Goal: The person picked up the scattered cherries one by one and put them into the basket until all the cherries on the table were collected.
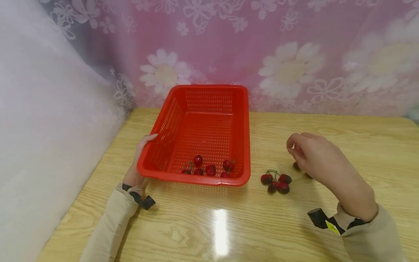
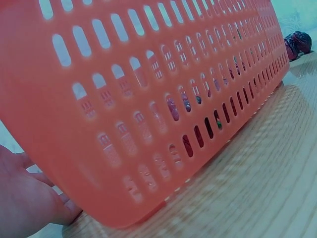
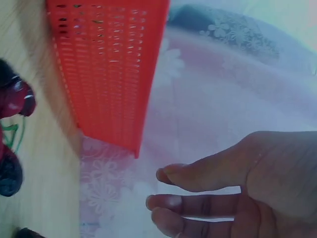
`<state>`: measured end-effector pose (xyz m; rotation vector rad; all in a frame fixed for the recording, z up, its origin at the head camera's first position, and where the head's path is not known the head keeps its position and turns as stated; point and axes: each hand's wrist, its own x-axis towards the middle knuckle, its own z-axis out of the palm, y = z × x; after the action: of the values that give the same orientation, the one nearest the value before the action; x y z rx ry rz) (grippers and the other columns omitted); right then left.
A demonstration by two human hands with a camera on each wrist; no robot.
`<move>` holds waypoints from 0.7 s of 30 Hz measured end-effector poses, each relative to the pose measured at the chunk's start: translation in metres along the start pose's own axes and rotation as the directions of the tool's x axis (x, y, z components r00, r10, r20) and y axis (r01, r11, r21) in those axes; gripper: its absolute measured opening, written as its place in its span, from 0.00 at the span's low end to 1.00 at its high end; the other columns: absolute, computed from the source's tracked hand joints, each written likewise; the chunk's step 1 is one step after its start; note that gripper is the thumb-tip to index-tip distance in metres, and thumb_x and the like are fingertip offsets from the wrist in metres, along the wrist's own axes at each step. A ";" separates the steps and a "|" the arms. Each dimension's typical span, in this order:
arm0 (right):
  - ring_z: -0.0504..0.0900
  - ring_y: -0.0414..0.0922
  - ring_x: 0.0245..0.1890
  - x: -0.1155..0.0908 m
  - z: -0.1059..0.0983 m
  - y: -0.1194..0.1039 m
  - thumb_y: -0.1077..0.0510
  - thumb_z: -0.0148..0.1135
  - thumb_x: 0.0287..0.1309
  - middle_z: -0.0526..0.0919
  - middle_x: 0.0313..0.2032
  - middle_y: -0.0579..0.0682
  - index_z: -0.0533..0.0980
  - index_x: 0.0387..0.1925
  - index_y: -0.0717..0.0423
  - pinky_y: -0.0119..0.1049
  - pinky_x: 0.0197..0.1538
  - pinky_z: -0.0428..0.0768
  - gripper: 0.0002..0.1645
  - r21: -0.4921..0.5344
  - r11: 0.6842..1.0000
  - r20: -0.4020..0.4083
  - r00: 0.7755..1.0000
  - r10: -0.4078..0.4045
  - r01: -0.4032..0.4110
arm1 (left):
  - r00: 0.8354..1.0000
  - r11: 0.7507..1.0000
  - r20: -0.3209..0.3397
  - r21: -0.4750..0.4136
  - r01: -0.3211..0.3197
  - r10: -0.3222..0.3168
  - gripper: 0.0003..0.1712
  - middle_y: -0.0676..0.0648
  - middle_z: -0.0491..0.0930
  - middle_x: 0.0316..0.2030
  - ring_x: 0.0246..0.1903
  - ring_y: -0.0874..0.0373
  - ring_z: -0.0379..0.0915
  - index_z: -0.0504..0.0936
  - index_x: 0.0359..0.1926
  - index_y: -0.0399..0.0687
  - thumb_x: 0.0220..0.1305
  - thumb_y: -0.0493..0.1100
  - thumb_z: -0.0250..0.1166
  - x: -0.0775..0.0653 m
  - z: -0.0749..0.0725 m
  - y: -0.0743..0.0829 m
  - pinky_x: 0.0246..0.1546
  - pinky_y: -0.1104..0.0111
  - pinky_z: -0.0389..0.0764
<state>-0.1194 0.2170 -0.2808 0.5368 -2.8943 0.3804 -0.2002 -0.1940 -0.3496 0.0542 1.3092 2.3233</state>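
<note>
In the lower part of the head view, two beige sleeves come in from the bottom corners onto a wooden table. At lower left, the left hand holds the near left corner of a red basket; its thumb lies on the rim, and the fingers are hidden under the wall, so how they are bent I cannot tell. At centre right, the right hand is above the table with the fingers curled and the tips close together. Whether they pinch something I cannot tell from this view.

The right wrist view shows what the head view hides: the fingers are loosely bent with the thumb near them, and nothing is seen between them. The left wrist view shows the perforated basket wall from outside, tilted, with only the palm at lower left.

Between the basket and the right hand, a bunch of cherries lies on the table, just left of the hand. One more dark cherry lies partly under the hand.

Inside the basket, along its near wall, there are several loose cherries, some with green stems. Behind the table hangs a pink flowered cloth.
</note>
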 end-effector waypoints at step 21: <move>0.74 0.47 0.30 0.004 0.039 0.013 0.61 0.67 0.47 0.78 0.33 0.56 0.74 0.43 0.58 0.43 0.32 0.77 0.19 0.115 0.986 0.597 0.802 0.027 -0.119 | 0.999 0.999 0.041 -0.029 0.020 -0.019 0.19 0.51 0.74 0.40 0.38 0.57 0.72 0.55 0.57 0.47 0.72 0.49 0.33 0.003 -0.004 0.000 0.34 0.68 0.80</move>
<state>-0.1328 0.2169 -0.3203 0.6689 -3.5250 0.5204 -0.2038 -0.1957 -0.3526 0.0778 1.2507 2.3120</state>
